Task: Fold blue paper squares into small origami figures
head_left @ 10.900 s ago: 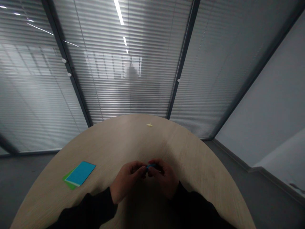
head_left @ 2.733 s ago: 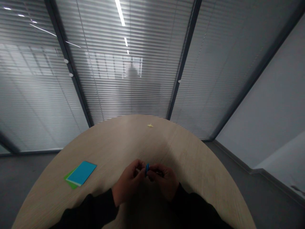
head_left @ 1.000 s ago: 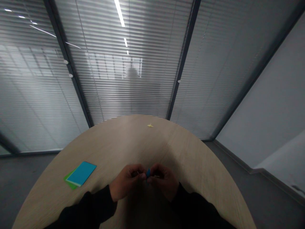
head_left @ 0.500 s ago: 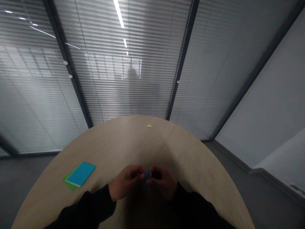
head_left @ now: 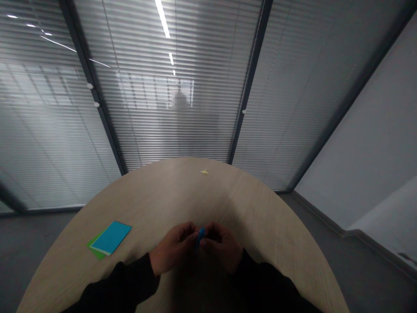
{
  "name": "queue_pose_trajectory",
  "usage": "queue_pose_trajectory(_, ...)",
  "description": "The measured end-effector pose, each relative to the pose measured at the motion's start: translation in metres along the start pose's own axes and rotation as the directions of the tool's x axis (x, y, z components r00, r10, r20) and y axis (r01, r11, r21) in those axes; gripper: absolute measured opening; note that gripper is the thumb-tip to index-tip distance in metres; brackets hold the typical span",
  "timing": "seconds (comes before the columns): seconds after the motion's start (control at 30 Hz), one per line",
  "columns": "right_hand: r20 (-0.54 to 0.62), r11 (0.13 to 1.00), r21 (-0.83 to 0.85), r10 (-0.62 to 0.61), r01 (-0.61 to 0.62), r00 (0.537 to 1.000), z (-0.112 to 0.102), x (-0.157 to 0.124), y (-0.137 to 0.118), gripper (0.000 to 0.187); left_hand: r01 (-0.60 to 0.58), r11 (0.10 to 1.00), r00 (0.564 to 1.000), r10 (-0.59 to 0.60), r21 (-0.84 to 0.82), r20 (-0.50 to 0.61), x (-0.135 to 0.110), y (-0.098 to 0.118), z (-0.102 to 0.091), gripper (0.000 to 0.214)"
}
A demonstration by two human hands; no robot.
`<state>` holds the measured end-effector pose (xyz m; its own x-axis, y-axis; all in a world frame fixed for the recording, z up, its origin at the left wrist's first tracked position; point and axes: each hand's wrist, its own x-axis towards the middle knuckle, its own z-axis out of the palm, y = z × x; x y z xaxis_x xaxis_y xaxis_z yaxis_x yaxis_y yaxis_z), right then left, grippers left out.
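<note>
Paper [head_left: 200,235] (blue) between left hand [head_left: 172,253], right [head_left: 222,249]

Blue folded paper [head_left: 201,234], blue-and-green card stack [head_left: 109,239], pale wood-grain table [head_left: 260,226].

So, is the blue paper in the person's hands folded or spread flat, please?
Folded small: only a narrow sliver of blue paper shows, pinched between left hand and right hand.
</note>
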<state>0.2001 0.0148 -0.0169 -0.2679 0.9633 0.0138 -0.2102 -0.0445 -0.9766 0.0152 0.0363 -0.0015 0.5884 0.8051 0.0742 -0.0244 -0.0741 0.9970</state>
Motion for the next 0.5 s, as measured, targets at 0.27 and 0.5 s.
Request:
queue_pose_trajectory(0.27, -0.088, 0.99, -0.137, 0.016, -0.028, 0.996, 0.003, -0.001, -0.007, 0.042, -0.04, 0.999, 0.997, 0.039, -0.008, -0.064, 0.003, 0.003, 0.004, 0.034)
queue_pose_trajectory(0.5, -0.134, 0.981, -0.192, 0.0, -0.026, 0.991, 0.006, -0.003, -0.011, 0.039, -0.057, 0.998, 0.998, 0.057, -0.018, -0.035, 0.002, 0.005, 0.003, 0.031)
